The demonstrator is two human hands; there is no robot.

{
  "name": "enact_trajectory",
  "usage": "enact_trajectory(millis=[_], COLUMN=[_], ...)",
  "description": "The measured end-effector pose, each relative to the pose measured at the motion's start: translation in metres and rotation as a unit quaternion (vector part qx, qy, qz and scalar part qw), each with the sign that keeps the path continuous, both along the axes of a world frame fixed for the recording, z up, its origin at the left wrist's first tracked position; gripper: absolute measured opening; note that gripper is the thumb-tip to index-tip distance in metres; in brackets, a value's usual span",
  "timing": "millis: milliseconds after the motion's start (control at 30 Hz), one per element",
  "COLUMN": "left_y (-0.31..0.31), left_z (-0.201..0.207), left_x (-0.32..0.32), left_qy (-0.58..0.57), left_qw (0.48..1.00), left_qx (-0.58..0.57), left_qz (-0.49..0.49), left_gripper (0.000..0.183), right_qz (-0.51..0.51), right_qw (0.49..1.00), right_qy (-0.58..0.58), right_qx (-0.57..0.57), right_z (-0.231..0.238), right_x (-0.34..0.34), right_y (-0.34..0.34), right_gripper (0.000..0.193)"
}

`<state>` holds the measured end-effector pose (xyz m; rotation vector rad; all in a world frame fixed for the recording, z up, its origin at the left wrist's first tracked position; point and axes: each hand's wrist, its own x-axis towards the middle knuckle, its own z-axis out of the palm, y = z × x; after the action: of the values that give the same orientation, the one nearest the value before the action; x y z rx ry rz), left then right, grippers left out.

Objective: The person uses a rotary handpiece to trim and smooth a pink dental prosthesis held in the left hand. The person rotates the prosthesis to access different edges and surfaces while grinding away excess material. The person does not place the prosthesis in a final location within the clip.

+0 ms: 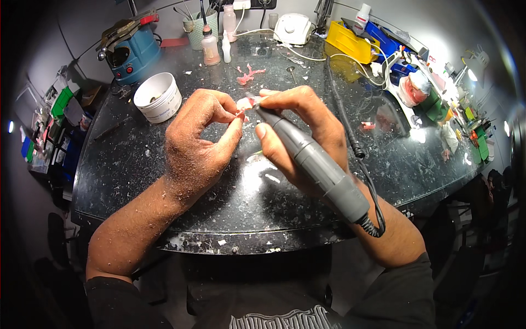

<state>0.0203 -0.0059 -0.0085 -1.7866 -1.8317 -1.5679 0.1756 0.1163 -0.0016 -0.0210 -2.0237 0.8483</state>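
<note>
Between the thumb and fingers of my left hand [198, 131] is a small pink and white denture piece [246, 103], partly hidden by the fingertips. My right hand [324, 123] is wrapped round a dark grey rotary handpiece [319, 160], held slanting like a pen. The handpiece's tip meets or nearly meets the piece; the bit is too small to make out. A coiled black cord [374, 227] leaves its rear end and loops up beside my right wrist. Pale dust covers my left hand and forearm. Beyond my hands lies a branched pink scrap [250, 74].
A white tub [158, 97] stands left of my hands, before a blue bench machine [131, 55]. Bottles [210, 48] and a tool cup [196, 32] are at the back. Yellow bin [350, 43], white control box [293, 29] and dental model [413, 88] stand farther right. Shavings dot the black table [219, 220].
</note>
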Motion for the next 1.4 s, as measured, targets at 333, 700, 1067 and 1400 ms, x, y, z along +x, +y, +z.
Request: enact_trajectory(millis=[333,700,1067,1400], left_y=[0.001,-0.001,0.001,0.001], left_z=[0.001,0.003,0.0,0.005], left_x=[0.004,0.007,0.004,-0.002], left_qy=[-0.06,-0.053,-0.032,0.061], left_qw=[0.998,0.999,0.999,0.993], left_qx=[0.013,0.008,0.013,0.091], left_qz=[-0.019,-0.008,0.001,0.03], left_gripper=[0.013,0.012,0.015,0.017], right_qz=[-0.018,-0.015,0.004,-0.012], right_qw=[0.998,1.0,1.0,0.982], right_qy=[0.05,-0.002,0.011,0.081], right_qx=[0.042,-0.002,0.012,-0.167], right_z=[-0.005,-0.002,-0.002,0.006], right_x=[-0.002,-0.001,-0.002,-0.002], right_y=[0.005,0.002,0.004,0.012], right_gripper=[0.027,0.027,0.028,0.032])
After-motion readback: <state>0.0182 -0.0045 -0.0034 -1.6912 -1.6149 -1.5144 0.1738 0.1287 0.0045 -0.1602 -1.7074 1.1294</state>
